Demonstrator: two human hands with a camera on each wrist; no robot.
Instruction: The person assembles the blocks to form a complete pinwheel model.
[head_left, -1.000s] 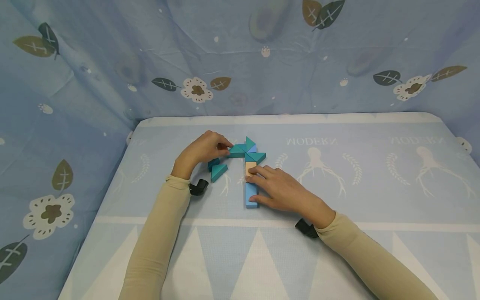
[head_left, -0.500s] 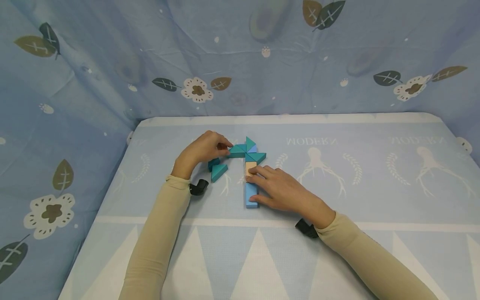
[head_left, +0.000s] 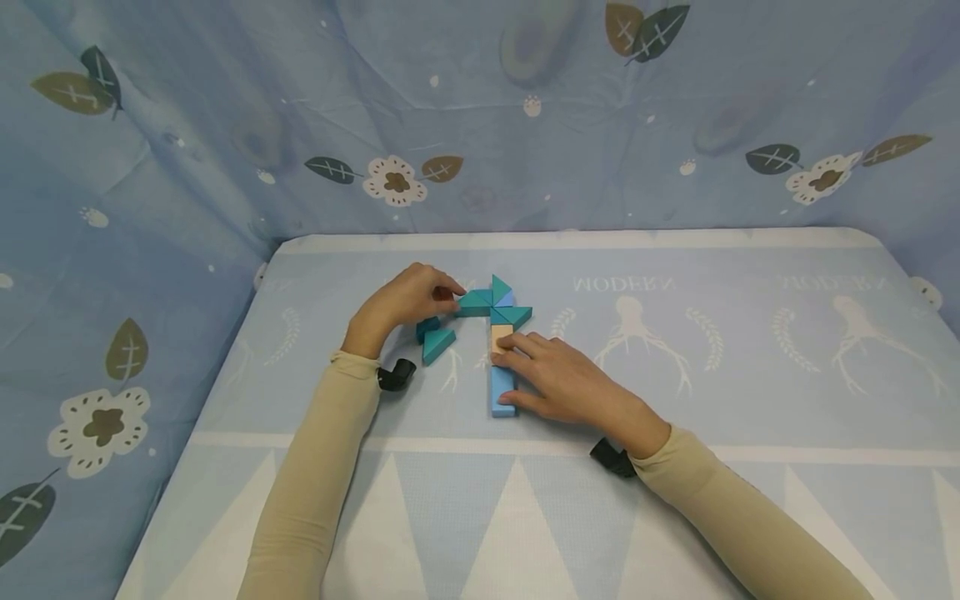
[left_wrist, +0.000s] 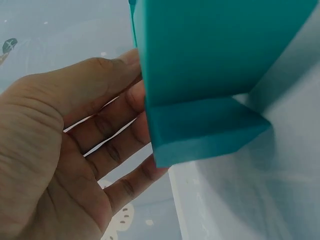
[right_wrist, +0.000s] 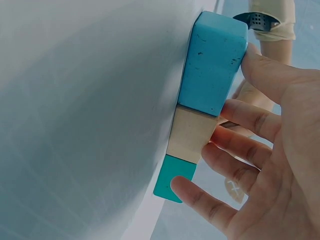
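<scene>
Small blocks lie flat, forming a pinwheel (head_left: pixel 480 302) of teal and blue triangles. Below it runs a column of a beige block (head_left: pixel 501 337) and a light blue block (head_left: pixel 502 388). My left hand (head_left: pixel 408 296) touches the pinwheel's left end with thumb and fingertips. Two loose teal blocks (head_left: pixel 438 344) lie under and beside that wrist; they loom large in the left wrist view, in front of the fingers. My right hand (head_left: pixel 558 379) rests along the column's right side, fingers spread on the beige block and thumb on the blue block (right_wrist: pixel 214 62).
A pale blue and white patterned cloth (head_left: pixel 675 408) covers the table. Behind and to the left hangs a blue curtain (head_left: pixel 480 125) with flowers and leaves. Black wrist cameras (head_left: pixel 397 375) sit at both cuffs.
</scene>
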